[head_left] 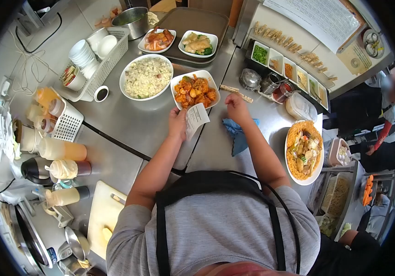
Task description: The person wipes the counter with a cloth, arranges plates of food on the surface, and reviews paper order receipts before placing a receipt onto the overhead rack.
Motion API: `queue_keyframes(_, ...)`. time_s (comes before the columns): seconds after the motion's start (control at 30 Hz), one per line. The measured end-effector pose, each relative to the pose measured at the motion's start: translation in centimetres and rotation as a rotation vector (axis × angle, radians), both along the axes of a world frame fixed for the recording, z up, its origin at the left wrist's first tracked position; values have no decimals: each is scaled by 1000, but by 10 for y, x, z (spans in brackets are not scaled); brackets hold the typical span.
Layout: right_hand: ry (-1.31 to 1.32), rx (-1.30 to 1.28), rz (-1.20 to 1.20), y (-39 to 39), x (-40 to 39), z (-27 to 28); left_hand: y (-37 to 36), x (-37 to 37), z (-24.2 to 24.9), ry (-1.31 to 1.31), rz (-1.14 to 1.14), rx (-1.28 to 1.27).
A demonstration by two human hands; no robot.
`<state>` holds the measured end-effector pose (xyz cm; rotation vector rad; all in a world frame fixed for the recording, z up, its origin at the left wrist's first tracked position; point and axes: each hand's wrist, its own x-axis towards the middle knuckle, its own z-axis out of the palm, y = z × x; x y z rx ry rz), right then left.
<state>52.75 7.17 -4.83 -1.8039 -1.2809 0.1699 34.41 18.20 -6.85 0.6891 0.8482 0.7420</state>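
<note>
My left hand (pixel 177 123) is closed on the edge of a printed paper slip (pixel 197 121), beside a square white bowl of red-sauced food pieces (pixel 194 91). My right hand (pixel 237 108) is curled just below some narrow wooden pieces (pixel 236 93), perhaps clothespins, on the steel counter; its fingertips are hidden, so what it holds, if anything, does not show. A blue cloth (pixel 237 136) lies partly under my right forearm. Left of the red dish stands a large white bowl of fried rice (pixel 146 77).
A brown tray (pixel 183 18) at the back carries two small dishes. At right are a noodle plate (pixel 304 152), a lidded tub (pixel 301 106) and garnish containers (pixel 289 70). Sauce bottles (pixel 61 150), a white basket (pixel 110 64) and a cutting board (pixel 103 202) stand left. A co-worker (pixel 384 124) is at far right.
</note>
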Motion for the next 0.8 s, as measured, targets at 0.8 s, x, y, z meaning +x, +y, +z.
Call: queue_keyframes(0.8,1523,-186,-52,45,-11,6,-1,-74,4,-59,72,28)
